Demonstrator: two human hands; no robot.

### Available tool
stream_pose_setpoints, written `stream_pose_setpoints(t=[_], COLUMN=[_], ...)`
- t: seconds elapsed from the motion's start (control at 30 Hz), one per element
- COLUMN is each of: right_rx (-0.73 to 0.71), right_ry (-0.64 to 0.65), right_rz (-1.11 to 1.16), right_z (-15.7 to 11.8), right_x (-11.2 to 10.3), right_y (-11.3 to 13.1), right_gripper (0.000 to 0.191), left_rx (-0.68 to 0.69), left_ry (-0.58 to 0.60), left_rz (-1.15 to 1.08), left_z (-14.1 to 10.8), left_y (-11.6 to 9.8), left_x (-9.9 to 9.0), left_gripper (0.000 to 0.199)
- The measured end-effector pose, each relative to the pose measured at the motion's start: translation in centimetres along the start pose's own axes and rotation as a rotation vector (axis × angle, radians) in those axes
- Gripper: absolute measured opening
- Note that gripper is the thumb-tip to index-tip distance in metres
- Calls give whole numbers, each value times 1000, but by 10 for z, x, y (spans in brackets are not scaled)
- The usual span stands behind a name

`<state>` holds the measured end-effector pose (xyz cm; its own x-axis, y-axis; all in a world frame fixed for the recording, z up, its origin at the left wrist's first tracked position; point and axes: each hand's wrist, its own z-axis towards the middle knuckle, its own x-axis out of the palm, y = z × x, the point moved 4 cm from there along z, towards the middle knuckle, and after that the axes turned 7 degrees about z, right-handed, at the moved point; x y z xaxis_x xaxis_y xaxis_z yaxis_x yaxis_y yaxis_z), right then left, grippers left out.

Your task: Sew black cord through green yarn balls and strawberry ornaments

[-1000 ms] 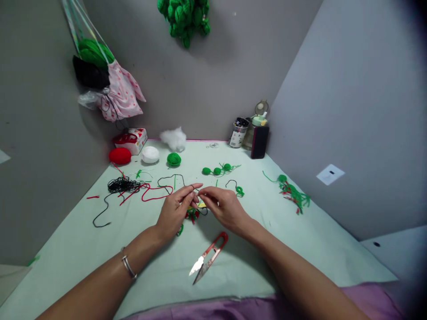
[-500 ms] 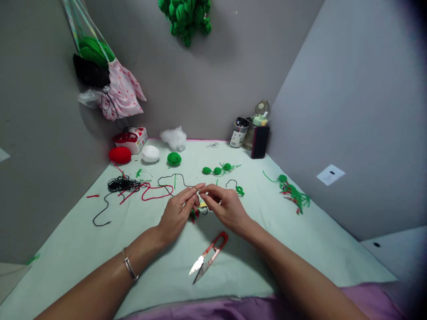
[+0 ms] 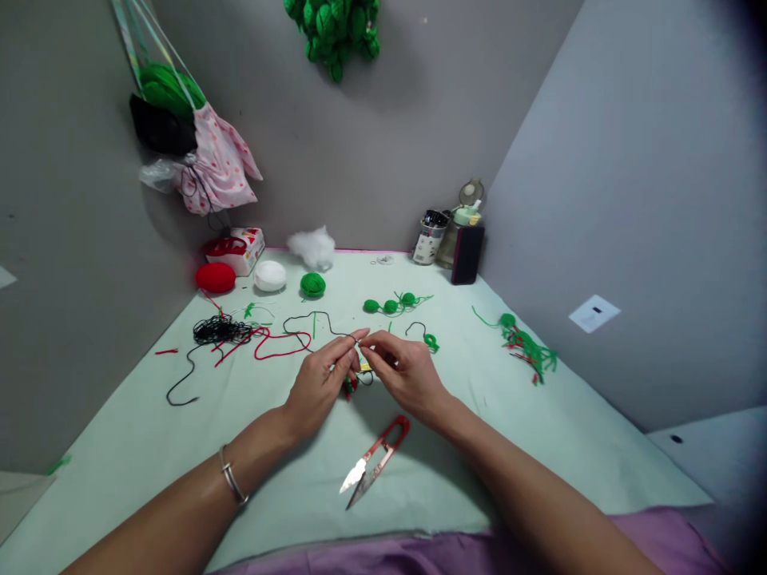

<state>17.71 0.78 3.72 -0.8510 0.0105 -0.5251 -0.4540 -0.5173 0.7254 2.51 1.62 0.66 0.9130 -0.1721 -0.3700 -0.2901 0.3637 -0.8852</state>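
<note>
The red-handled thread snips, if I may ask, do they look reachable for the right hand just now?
Likely yes: the thread snips lie nearby with nothing over them, though the right hand seems busy at a black yarn strand beside the left hand.

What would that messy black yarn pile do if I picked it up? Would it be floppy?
Probably floppy: the black yarn pile lies in loose, bending loops. It's likely light, since its strands look thin. It might also snag the red yarn, which overlaps its edge.
</note>
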Motion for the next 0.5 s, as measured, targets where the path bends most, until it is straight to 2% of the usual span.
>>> stream_pose_setpoints(t=[0.5], right_rx=[-46], right_ry=[-17], right_rz=[-128], right_z=[-2], right_x=[0], right_y=[0], right_gripper=[17], left_rx=[-8], left_ry=[17], left_rz=[-13], left_z=[-1], left_y=[4], left_x=[2], left_gripper=[42])
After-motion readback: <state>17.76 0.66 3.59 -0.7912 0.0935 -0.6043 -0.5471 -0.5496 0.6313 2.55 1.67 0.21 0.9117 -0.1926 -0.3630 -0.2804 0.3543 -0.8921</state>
